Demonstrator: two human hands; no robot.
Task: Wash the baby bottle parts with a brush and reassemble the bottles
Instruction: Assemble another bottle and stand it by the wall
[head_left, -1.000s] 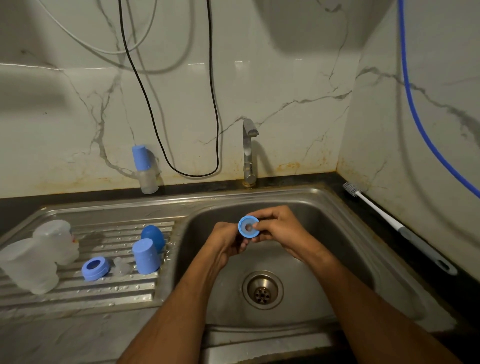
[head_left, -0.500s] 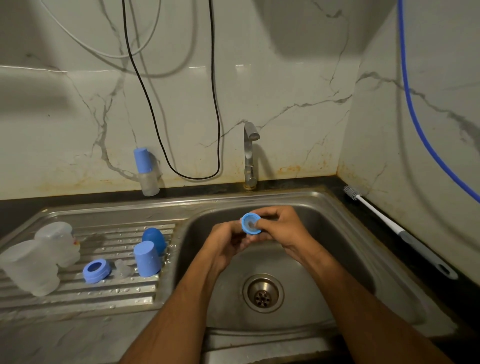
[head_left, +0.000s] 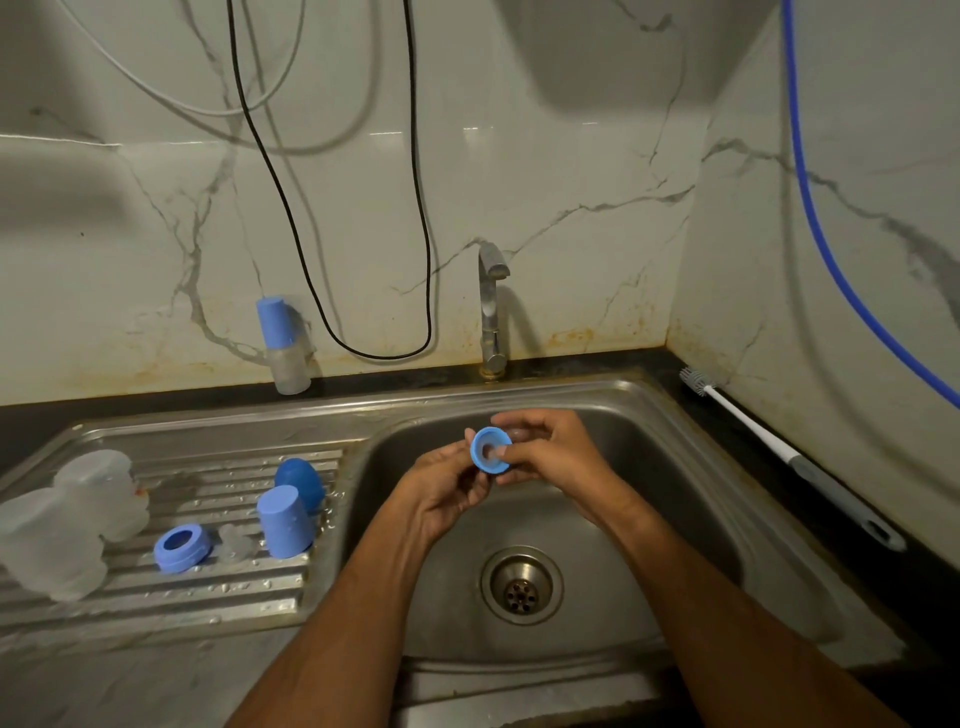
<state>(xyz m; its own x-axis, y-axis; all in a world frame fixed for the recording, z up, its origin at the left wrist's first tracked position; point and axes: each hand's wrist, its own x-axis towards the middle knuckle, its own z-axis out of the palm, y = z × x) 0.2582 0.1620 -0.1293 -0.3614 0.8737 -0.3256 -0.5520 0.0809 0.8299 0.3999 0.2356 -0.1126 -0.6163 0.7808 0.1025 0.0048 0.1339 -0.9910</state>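
Note:
Over the sink basin (head_left: 649, 483) both hands hold a blue bottle collar ring (head_left: 485, 463) with a clear nipple seated in its hole. My right hand (head_left: 556, 454) grips the ring from the right, thumb at its opening. My left hand (head_left: 447, 493) pinches it from below left. On the draining board (head_left: 171, 597) lie two clear bottle bodies (head_left: 62, 525), a second blue ring (head_left: 182, 546), a clear nipple (head_left: 235, 543), a blue cap (head_left: 284, 521) and a darker blue cap (head_left: 301, 480). The white bottle brush (head_left: 784, 457) lies on the right counter.
The tap (head_left: 491, 312) stands behind the basin, no water running. An assembled bottle with blue cap (head_left: 283, 345) leans on the back wall. The drain (head_left: 521, 584) is below my hands. Black and white cables and a blue hose (head_left: 826, 249) hang on the walls.
My hands and the blue ring have stayed over the basin; the ring has turned slightly between my fingers and its opening faces me a little more.

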